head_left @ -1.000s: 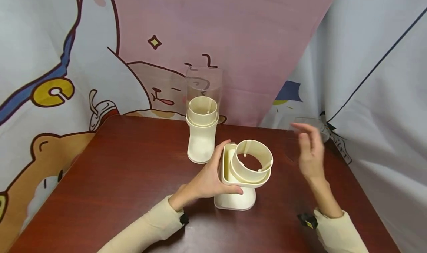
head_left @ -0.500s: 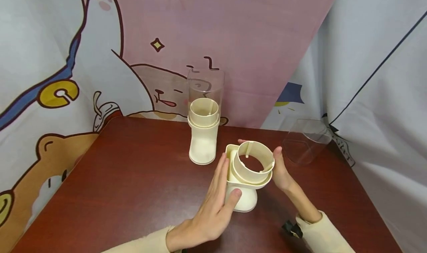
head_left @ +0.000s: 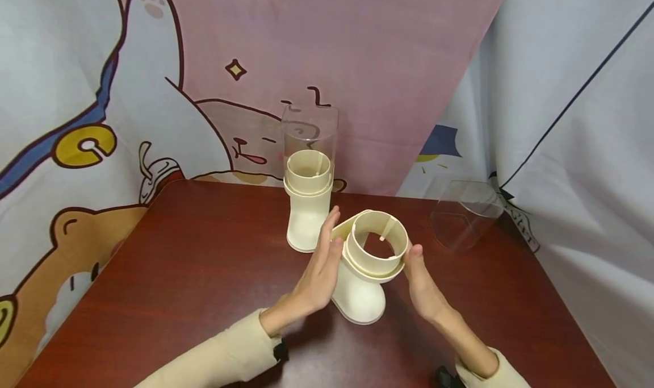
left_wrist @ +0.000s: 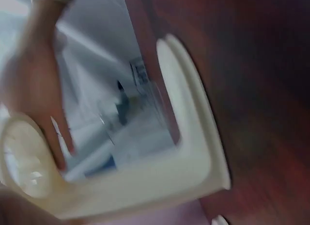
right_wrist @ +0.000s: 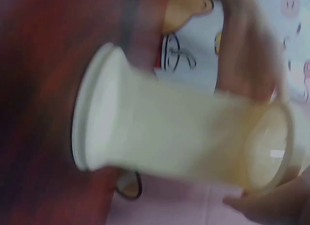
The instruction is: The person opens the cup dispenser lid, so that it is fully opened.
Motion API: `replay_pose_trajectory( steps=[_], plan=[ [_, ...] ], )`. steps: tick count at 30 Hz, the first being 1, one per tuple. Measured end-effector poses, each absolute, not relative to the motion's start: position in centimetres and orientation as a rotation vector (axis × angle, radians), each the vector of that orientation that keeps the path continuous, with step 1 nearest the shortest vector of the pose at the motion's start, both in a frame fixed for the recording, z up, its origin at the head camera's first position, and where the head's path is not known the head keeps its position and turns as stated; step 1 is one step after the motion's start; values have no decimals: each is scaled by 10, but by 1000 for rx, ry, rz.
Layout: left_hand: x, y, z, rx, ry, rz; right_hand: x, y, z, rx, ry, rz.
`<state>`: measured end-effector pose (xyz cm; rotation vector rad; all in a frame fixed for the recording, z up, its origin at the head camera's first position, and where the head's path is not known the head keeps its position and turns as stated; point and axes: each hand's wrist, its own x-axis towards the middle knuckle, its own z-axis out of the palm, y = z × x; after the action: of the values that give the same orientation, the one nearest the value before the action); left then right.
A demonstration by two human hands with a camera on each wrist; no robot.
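Note:
In the head view a cream plastic stand (head_left: 360, 300), which looks like a pet feeder base, is upright on the table with a round collar on top. My left hand (head_left: 315, 280) lies flat along the stand's upper left side, its fingers straight. On the opposite side my right hand (head_left: 428, 294) touches the rim with extended fingers, partly hidden behind the collar. Both wrist views show the stand (left_wrist: 140, 188) in side profile, blurred. The right wrist view catches its foot (right_wrist: 97, 109) on the table.
Behind stands a matching cream stand (head_left: 306, 226) with a clear container (head_left: 310, 126) on it. Another clear container (head_left: 462, 217) lies at the far right of the dark red table (head_left: 219, 251). Printed cloth (head_left: 388, 64) hangs along the back and sides.
My right hand has come from beside the clear container to the stand's right side. My left hand has loosened from gripping to flat contact. The stand has turned, its flat back swinging away.

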<state>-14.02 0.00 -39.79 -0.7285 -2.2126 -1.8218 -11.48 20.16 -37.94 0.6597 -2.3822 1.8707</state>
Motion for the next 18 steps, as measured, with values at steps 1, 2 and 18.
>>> replay_pose_trajectory(
  steps=[1,2,18],
  plan=[
    [-147,0,-398,-748,-2208,-1828,-110,197,-379,643,-2379,1838],
    [-154,0,-399,-769,-2201,-1834,-106,193,-378,619,-2374,1808],
    [-145,6,-375,-748,-2184,-1724,-118,209,-365,622,-2343,1498]
  ],
)
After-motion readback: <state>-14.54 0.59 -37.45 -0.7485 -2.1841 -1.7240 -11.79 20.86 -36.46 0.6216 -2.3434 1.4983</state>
